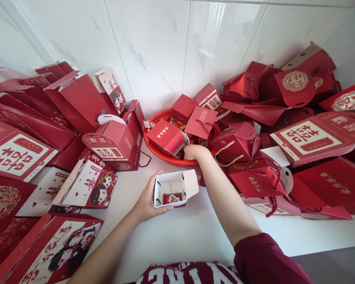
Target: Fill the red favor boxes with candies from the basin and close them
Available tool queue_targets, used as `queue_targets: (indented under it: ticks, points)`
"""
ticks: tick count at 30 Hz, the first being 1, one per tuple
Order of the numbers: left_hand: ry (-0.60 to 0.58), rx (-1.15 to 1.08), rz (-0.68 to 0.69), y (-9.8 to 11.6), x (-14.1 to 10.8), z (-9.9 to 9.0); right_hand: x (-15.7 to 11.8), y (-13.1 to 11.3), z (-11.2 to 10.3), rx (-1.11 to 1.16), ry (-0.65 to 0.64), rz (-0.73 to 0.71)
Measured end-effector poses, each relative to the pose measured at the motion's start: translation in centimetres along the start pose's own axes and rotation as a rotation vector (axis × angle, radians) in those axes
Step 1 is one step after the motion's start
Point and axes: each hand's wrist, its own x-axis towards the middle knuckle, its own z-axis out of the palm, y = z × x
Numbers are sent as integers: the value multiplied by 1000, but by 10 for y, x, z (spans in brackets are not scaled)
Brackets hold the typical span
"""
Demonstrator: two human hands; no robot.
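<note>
My left hand [150, 200] grips a small open gift box [169, 184], thumb and fingers around its left side and lower edge. The box has a white inside and a raised white flap on the right; a red packet with gold-and-white lettering [174, 198] lies in it. My right hand [195, 153] reaches over the near rim of a red plastic basin [150, 148], and its fingers are out of sight among the contents. Close to that hand, a red gift box [168, 138] and a square red box with a cord [201, 121] rest in the basin.
Red and white gift boxes [112, 144] crowd the left of the white tabletop [154, 240]. More boxes [313, 136], some with cord handles, pile up on the right. A white tiled wall [154, 51] stands behind the basin.
</note>
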Motion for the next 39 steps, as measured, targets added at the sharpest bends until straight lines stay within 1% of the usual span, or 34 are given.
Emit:
queue_targets:
  ticks: [4, 7, 9, 11, 14, 16, 19, 21, 23, 26, 28, 29, 31, 32, 35, 37, 39]
  points:
    - [0, -18, -5, 1, 0, 1, -22, 12, -4, 119, 95, -161]
    - [-1, -35, -9, 1, 0, 1, -45, 20, -3, 373, 187, -375]
    - [3, -33, -9, 0, 0, 1, -61, 22, 0, 544, 238, -477]
    - [5, -23, -5, -1, 0, 1, -77, 22, 1, 585, 291, -477]
    - [16, 9, 14, -3, -1, 2, -97, 18, 0, 523, 373, -395]
    - [20, 32, 61, -4, -1, 2, -107, 17, -1, 515, 409, -357]
    - [34, 78, 170, -7, -1, 3, -119, 18, -4, 631, 403, -368]
    - [43, 112, 208, -8, -1, 3, -127, 18, -5, 731, 351, -405]
    - [47, 120, 207, -10, -1, 3, -135, 15, -6, 778, 272, -462]
    - [62, 116, 202, -11, 0, 4, -143, 7, -8, 730, 186, -565]
    - [68, 135, 220, -11, 0, 3, -144, 3, -9, 650, 187, -615]
    - [71, 154, 230, -11, 0, 3, -142, 2, -9, 608, 210, -621]
    - [62, 175, 220, -10, 0, 3, -137, 2, -10, 536, 289, -571]
    - [54, 170, 201, -9, 0, 3, -134, 3, -9, 504, 342, -509]
    - [38, 106, 139, -7, -1, 2, -122, 9, -7, 392, 464, -234]
    - [42, 106, 130, -5, -1, 1, -114, 13, -5, 297, 494, -63]
    - [39, 132, 134, -3, -2, 1, -108, 15, -4, 228, 491, 31]
